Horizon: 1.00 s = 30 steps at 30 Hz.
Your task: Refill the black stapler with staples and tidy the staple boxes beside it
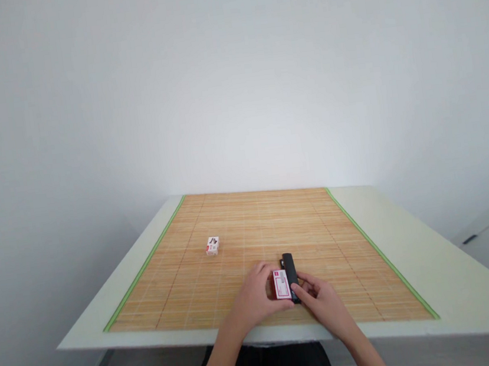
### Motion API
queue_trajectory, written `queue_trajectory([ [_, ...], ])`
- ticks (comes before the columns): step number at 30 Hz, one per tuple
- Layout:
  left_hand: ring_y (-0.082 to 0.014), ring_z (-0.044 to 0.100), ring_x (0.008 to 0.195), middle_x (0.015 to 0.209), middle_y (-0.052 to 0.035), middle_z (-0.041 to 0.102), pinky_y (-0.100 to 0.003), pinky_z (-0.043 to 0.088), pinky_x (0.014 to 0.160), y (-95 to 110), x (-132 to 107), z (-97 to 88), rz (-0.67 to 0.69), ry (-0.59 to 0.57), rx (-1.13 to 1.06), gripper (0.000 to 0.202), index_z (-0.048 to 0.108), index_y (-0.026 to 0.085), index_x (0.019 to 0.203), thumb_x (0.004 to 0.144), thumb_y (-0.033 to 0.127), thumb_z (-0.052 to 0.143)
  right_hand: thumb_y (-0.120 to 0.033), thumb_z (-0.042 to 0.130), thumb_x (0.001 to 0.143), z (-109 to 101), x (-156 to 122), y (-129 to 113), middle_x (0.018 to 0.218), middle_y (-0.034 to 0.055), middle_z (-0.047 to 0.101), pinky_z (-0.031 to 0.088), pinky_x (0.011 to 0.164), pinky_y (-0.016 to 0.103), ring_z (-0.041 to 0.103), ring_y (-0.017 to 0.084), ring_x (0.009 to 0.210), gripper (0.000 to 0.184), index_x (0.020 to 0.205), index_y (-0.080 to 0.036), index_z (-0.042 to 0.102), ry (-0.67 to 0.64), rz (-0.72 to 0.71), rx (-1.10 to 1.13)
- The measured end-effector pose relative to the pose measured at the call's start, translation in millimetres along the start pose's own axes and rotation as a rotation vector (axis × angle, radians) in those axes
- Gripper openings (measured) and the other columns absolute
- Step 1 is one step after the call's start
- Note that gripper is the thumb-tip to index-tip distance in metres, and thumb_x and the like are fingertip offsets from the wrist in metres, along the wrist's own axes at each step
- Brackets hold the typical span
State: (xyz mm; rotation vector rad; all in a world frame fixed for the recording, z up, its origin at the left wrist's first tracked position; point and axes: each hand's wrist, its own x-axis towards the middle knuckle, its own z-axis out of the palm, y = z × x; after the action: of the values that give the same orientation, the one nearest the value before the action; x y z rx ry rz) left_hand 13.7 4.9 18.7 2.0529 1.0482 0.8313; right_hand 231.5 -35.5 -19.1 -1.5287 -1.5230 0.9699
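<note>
Near the front edge of the bamboo mat, my left hand (257, 294) grips a small white box with red edging (282, 284) between thumb and fingers. Right against it lies a black stapler (291, 275), pointing away from me. My right hand (322, 300) is on the stapler's right side, thumb on its near end and fingers beside it. Farther off on the left of the mat is a small white box with a dark picture and red marks (212, 245), touched by neither hand.
The bamboo mat (249, 218) with green side edges lies on a white table (442, 265). Behind the table stands a pale wall (233, 89). At the far right is a white panel with a dark handle (469, 239).
</note>
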Motion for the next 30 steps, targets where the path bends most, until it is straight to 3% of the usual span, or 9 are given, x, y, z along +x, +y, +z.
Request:
queue_trajectory([
  [3,-0.0251,0.06,0.111,0.128,-0.0063,0.062,-0.038,0.049,0.097,-17,3,-22.1,-0.06,0.155,0.032,0.062,0.062,0.029,0.132,0.078,0.054,0.081,-0.063,0.057,0.095,0,-2,-3,0.069,-0.0015,0.06,0.041,0.061,0.029,0.056,0.018,0.065,0.061,0.136,-0.018,0.065,0.062,0.008,0.031],
  [5,-0.0209,0.062,0.093,0.111,-0.0057,0.067,-0.035,0.05,0.086,-40,6,-54.2,-0.184,0.363,0.107,0.038,0.068,0.024,0.118,0.096,0.054,0.057,-0.064,0.053,0.097,0,-4,-6,0.071,-0.0003,0.062,0.043,0.063,0.03,0.058,0.02,0.067,0.061,0.138,-0.019,0.063,0.115,0.017,0.059],
  [8,-0.0207,0.062,0.084,0.099,-0.0055,0.07,-0.033,0.048,0.079,-83,12,-112.3,-0.4,0.632,0.273,0.04,0.069,0.021,0.111,0.1,0.053,0.047,-0.064,0.05,0.098,0,-7,-11,0.077,0.0021,0.067,0.046,0.065,0.031,0.06,0.022,0.071,0.06,0.136,-0.02,0.064,0.144,0.012,0.089],
  [10,-0.0218,0.064,0.084,0.1,-0.0061,0.073,-0.033,0.048,0.079,-109,16,-141.3,-0.513,0.621,0.304,0.043,0.069,0.021,0.117,0.098,0.053,0.047,-0.064,0.049,0.099,0,-8,-12,0.082,0.0032,0.069,0.048,0.066,0.032,0.061,0.022,0.073,0.059,0.136,-0.02,0.064,0.157,-0.005,0.106],
  [12,-0.0226,0.066,0.087,0.102,-0.0065,0.075,-0.033,0.048,0.081,-126,23,-153.8,-0.512,0.551,0.278,0.04,0.071,0.021,0.119,0.096,0.048,0.052,-0.064,0.049,0.098,1,-9,-11,0.086,0.0042,0.071,0.051,0.067,0.032,0.063,0.022,0.074,0.06,0.137,-0.02,0.063,0.175,-0.028,0.12],
  [16,-0.0232,0.069,0.094,0.104,-0.0063,0.078,-0.032,0.05,0.085,-135,40,-134.9,-0.459,0.411,0.2,0.037,0.075,0.021,0.115,0.09,0.045,0.061,-0.061,0.053,0.097,4,-12,-3,0.113,0.0102,0.073,0.059,0.084,0.04,0.07,0.026,0.096,0.059,0.14,-0.022,0.059,0.239,-0.108,0.09],
  [20,-0.023,0.071,0.09,0.1,-0.007,0.079,-0.031,0.052,0.08,-123,52,-90.8,-0.405,0.302,0.108,0.039,0.077,0.02,0.112,0.089,0.047,0.062,-0.055,0.061,0.095,12,-20,1,0.146,0.0117,0.06,0.046,0.114,0.053,0.057,0.031,0.133,0.063,0.149,-0.025,0.05,0.265,-0.176,-0.129],
  [25,-0.0231,0.073,0.088,0.098,-0.0084,0.081,-0.03,0.053,0.079,-98,58,-39.4,-0.351,0.205,-0.003,0.037,0.08,0.019,0.107,0.086,0.046,0.066,-0.051,0.069,0.089,25,-30,-1,0.154,0.0073,0.053,0.037,0.122,0.058,0.05,0.033,0.141,0.079,0.158,-0.029,0.037,0.224,-0.252,-0.447],
  [30,-0.0239,0.075,0.089,0.101,-0.0088,0.081,-0.031,0.054,0.08,-73,60,-11.1,-0.317,0.156,-0.09,0.036,0.08,0.019,0.104,0.086,0.047,0.066,-0.046,0.061,0.095,28,-31,-2,0.157,0.0045,0.051,0.034,0.125,0.055,0.047,0.028,0.145,0.073,0.16,-0.03,0.032,0.215,-0.261,-0.557],
])
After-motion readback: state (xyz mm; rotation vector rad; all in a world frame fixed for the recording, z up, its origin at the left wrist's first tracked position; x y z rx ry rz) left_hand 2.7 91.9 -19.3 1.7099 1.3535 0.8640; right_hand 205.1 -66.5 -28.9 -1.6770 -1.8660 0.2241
